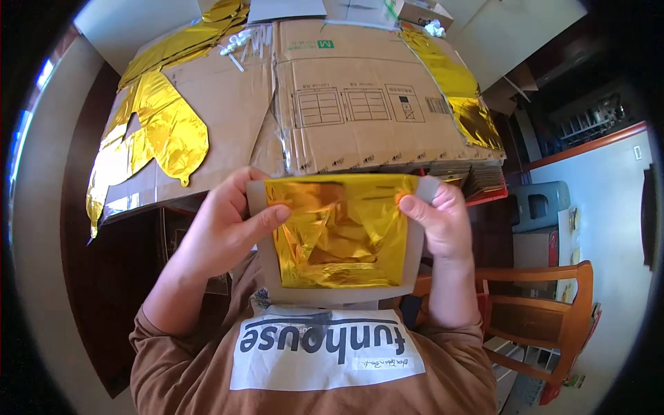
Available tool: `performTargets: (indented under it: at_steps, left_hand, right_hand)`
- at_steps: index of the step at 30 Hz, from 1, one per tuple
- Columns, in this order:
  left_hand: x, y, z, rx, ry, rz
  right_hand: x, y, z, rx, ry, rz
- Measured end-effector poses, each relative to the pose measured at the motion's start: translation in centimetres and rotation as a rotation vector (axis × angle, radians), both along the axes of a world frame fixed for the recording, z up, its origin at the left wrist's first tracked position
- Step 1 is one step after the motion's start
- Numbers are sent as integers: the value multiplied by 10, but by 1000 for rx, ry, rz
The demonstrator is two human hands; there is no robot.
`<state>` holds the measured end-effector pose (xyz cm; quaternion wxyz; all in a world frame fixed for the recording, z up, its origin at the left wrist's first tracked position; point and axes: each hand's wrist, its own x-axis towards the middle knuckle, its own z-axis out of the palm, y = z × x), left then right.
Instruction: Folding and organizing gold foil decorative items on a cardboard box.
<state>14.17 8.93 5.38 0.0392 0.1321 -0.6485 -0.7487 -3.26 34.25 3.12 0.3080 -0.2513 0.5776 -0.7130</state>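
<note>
In front of my chest I hold a folded gold foil balloon (339,232) laid flat over a pale grey card (412,273), whose edges show past the foil at both sides and below. My left hand (242,211) pinches the upper left corner, its thumb on the foil and its fingers behind the card. My right hand (439,216) grips the upper right corner likewise, thumb in front. Creases and wrinkles run across the shiny foil. Beyond my left hand, an unfolded flat gold balloon (173,128) with a cut-out shape lies on the cardboard-topped table (360,142).
More gold foil balloons (169,52) are stacked at the table's far left, and a long gold foil strip (446,76) lies along its right side. White ribbon-like bits (238,43) sit at the back. A wooden chair (574,311) and a grey-blue plastic stool (546,205) stand to my right.
</note>
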Motion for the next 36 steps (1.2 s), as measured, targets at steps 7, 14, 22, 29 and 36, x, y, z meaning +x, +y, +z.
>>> performTargets:
  at_steps: [7,14,22,29,36]
  left_hand:
    - [-122,-66,-32,-318,-249,37]
    - [-178,-73,-67,-908,-179,228]
    - [-183,-63,-77,-1274,-187,175]
    - [-172,-56,-78,-1375,15,226]
    - [-165,-53,-85,-1462,298,30]
  right_hand:
    - [-136,-58,-36,273,-67,52]
    - [-205,-103,-64,531,127,84]
    - [-207,-108,-54,727,636,-33]
    - [-169,-93,-44,870,1064,-390]
    - [-133,-106,-53,802,1353,-61]
